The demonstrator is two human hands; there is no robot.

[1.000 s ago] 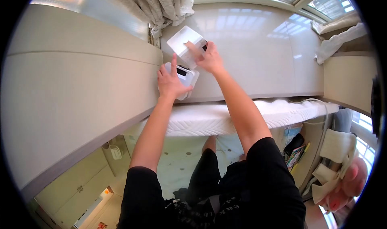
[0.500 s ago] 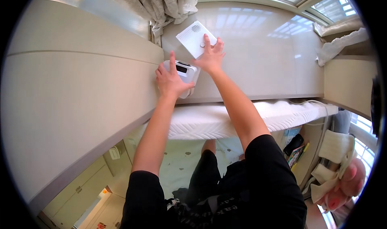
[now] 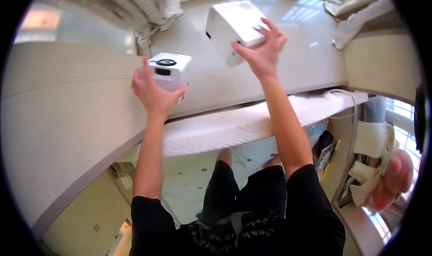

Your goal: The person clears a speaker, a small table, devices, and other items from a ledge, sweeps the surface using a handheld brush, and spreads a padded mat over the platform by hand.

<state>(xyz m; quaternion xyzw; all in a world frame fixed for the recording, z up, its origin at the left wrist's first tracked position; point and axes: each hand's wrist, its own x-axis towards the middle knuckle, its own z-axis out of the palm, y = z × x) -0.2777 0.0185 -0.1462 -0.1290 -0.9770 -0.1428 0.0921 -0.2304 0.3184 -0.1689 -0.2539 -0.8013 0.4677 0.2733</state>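
My left hand [image 3: 154, 93] is closed round a small white boxy device [image 3: 178, 66], fingers along its left side and thumb at its right. That device has a dark window in front and a black ring on top. My right hand [image 3: 265, 51] grips a larger white box-shaped device [image 3: 237, 18] by its near right end, thumb on the near side, fingers over the top edge. The larger device is tilted, showing its long side with a small dark slot. Blur hides its finer details.
Both devices are over a shiny pale ledge [image 3: 306, 69] below the window. A curtain [image 3: 148, 13] hangs behind on the left, beside a beige panel [image 3: 72, 98]. A white padded mattress edge [image 3: 216, 132] runs along the front. At right are a pink plush toy [image 3: 396, 175] and a cable [image 3: 353, 100].
My right hand has taken hold of the larger device and tipped it, moving it right. My left hand's device has shifted left in view. The whole view has also turned.
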